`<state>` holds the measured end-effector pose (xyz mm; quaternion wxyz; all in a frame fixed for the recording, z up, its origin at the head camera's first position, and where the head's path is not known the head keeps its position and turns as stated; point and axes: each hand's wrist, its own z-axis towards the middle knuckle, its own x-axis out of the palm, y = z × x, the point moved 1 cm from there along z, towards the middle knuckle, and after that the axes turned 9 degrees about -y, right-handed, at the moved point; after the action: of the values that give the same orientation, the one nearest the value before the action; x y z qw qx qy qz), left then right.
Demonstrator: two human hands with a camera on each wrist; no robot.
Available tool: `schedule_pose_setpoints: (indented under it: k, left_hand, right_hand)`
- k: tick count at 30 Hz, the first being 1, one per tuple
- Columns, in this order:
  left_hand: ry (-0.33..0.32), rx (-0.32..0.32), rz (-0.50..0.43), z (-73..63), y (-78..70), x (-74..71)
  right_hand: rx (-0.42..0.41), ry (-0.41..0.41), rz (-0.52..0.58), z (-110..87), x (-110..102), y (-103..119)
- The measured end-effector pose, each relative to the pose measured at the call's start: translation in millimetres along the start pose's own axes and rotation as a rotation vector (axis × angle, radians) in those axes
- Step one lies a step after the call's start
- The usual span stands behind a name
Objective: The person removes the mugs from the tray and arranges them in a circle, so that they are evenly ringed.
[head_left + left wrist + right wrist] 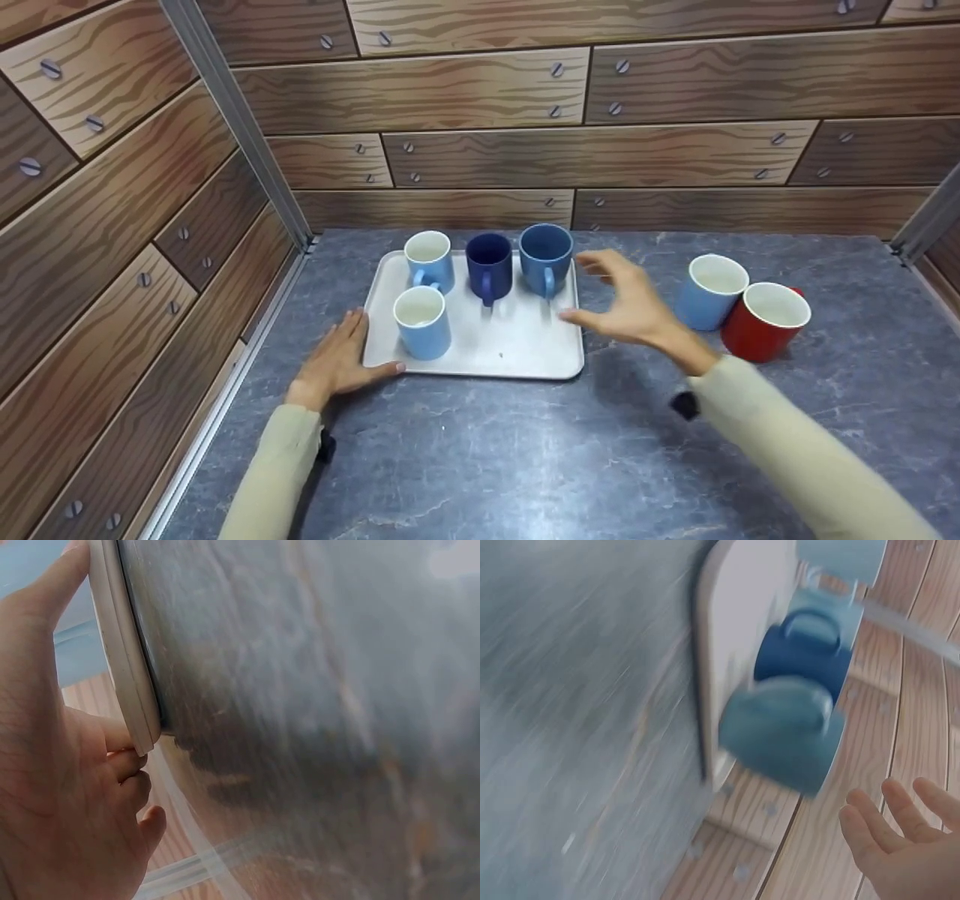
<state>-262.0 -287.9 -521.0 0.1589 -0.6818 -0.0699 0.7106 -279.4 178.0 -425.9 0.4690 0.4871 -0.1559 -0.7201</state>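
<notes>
A white tray (510, 360) carries several mugs. My left hand (334, 360) lies against its front left corner, fingers straight along the left side, thumb touching the front rim. In the left wrist view the left hand (67, 757) shows at the tray's edge (124, 652). Two light blue mugs stand at the tray's left, one in front (426, 330) and one behind (433, 262). Beside them are a dark blue mug (489, 266) and a grey-blue mug (545, 259), handles toward me. Right of the grey-blue mug, my right hand (626, 304) holds nothing, thumb and fingers spread apart.
Off the tray to the right, a light blue mug (709, 296) stands close against a red mug (761, 326) with a white inside. The grey marbled table (480, 457) is bounded by a wood-patterned back wall (480, 90) and left wall (135, 247).
</notes>
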Motion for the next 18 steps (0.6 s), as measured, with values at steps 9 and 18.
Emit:
schedule_pose_setpoints:
  k: [9,18]
  left_hand:
    - [0.007,0.003,0.006,1.5,-3.8,3.5]
    - [-0.005,0.008,0.014,-0.3,0.7,1.5]
  right_hand:
    - [-0.027,0.078,0.075,23.5,70.6,29.1]
    - [0.054,0.170,0.123,32.9,135.4,47.6]
